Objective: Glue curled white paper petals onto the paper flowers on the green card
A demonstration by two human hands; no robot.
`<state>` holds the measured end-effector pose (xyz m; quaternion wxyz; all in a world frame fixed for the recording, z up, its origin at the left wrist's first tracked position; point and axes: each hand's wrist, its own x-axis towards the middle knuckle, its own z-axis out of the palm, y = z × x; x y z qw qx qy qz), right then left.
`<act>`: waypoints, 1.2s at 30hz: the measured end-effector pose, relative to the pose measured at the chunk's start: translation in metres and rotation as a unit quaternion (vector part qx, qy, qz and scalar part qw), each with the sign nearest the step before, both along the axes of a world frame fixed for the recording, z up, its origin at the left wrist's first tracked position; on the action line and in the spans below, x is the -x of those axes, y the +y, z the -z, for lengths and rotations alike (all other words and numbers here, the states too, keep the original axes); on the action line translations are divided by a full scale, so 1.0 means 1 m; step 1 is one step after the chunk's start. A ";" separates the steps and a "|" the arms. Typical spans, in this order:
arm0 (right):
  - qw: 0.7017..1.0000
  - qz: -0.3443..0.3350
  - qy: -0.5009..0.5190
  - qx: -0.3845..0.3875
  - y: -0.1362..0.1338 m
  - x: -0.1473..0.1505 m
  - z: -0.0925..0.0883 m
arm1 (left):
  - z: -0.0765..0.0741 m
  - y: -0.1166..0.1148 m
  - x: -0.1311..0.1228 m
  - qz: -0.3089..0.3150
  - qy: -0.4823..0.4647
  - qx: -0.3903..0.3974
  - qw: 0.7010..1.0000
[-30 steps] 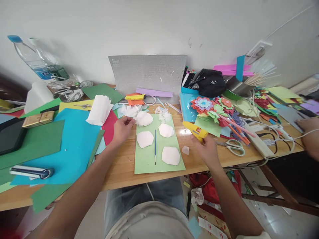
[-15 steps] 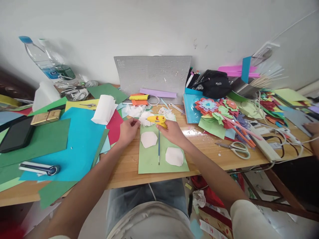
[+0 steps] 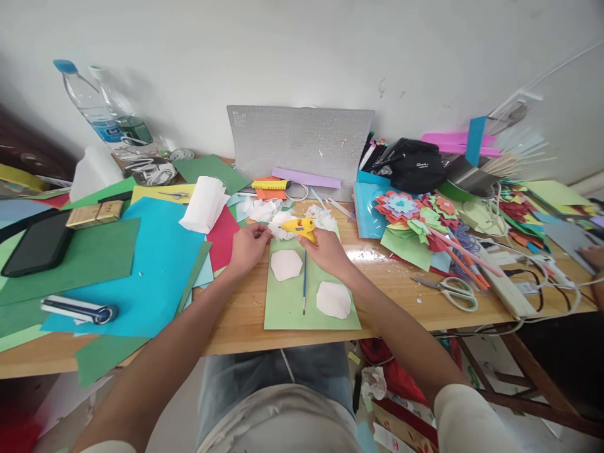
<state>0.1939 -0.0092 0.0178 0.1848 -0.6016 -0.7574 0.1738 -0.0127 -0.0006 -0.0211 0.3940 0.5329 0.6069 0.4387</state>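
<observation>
My right hand (image 3: 325,251) grips a yellow glue gun (image 3: 299,227) with its nozzle pointing left at a fluffy white paper flower (image 3: 279,225). My left hand (image 3: 246,247) pinches the left edge of that flower, at the top of a light green sheet (image 3: 287,308). On the sheet lie two white cut paper shapes (image 3: 285,265) (image 3: 333,299) and a thin blue brush (image 3: 304,283) between them.
Blue, green and red paper sheets (image 3: 141,264) cover the table's left side, with a phone (image 3: 35,243) and a stapler (image 3: 78,310). A grey cutting mat (image 3: 302,141) leans on the wall. Paper flowers (image 3: 410,211), scissors (image 3: 453,292) and a power strip (image 3: 507,283) lie right. Another person's hand (image 3: 595,258) shows far right.
My right hand carried the glue gun from the right side of the table leftward to the white flower. My left hand stayed on the flower.
</observation>
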 end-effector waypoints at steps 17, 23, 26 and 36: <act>0.998 0.012 -0.066 -0.009 0.002 0.003 0.000 | -0.001 -0.001 0.000 0.001 0.035 0.003 0.999; 0.997 0.014 -0.080 -0.013 0.001 0.004 -0.001 | 0.001 0.001 0.001 0.002 0.034 0.002 0.999; 0.996 0.013 -0.087 -0.016 0.001 0.004 -0.001 | 0.001 0.000 0.001 0.003 0.036 0.001 0.999; 0.995 0.006 -0.096 -0.025 0.000 0.004 -0.001 | 0.003 0.000 0.001 0.005 0.034 -0.007 0.999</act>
